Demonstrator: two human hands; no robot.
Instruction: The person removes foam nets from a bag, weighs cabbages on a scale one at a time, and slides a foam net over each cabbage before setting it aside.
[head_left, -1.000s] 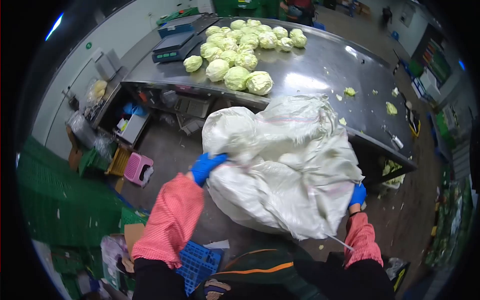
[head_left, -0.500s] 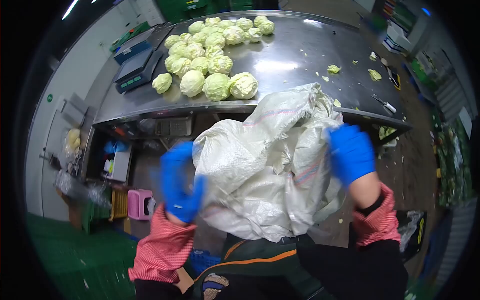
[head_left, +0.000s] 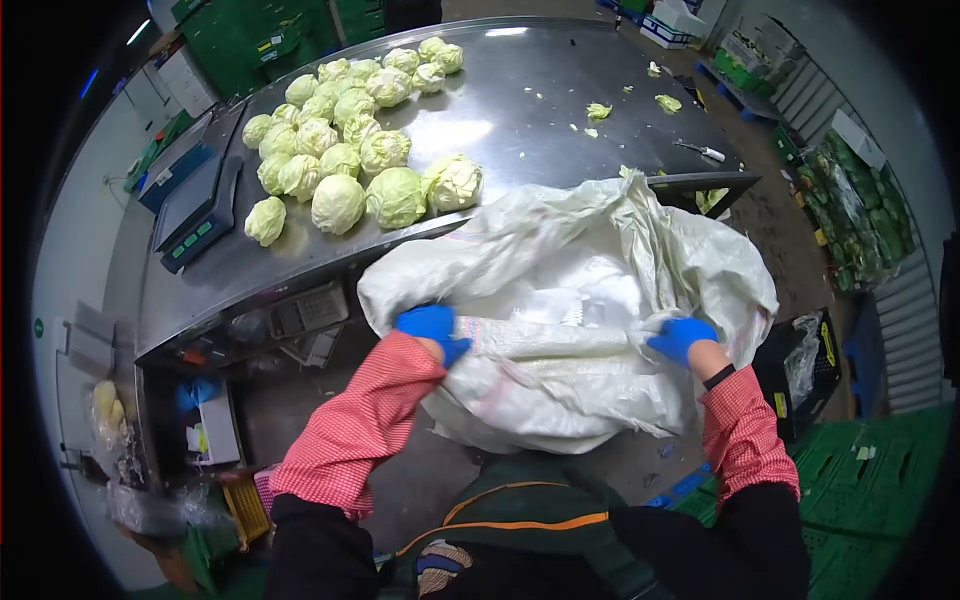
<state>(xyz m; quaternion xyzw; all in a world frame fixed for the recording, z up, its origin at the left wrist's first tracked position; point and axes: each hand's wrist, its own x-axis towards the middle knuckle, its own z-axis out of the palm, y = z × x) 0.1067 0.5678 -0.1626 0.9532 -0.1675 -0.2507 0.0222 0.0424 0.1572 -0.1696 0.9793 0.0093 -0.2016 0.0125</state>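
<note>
A large white woven sack (head_left: 560,400) hangs in front of me at the table's front edge, its mouth spread wide so that its pale inside shows. My left hand (head_left: 432,332), in a blue glove, is closed on the left part of the sack's near rim. On the right part of that rim, my right hand (head_left: 682,340), also gloved in blue, grips the fabric. Fingertips of both hands are partly hidden by the folds. Many pale green cabbages (head_left: 338,204) lie at the left of the metal table, beyond the sack.
The metal table (head_left: 560,70) bears a scale (head_left: 195,215) at its left end, a white-handled knife (head_left: 702,151) and leaf scraps (head_left: 598,111). Green crates (head_left: 870,490) stand at the lower right. A black crate (head_left: 800,370) is right of the sack.
Both hands have taken hold of the sack's near rim, and its mouth has opened wide. The view has turned, so the table and cabbages appear further left.
</note>
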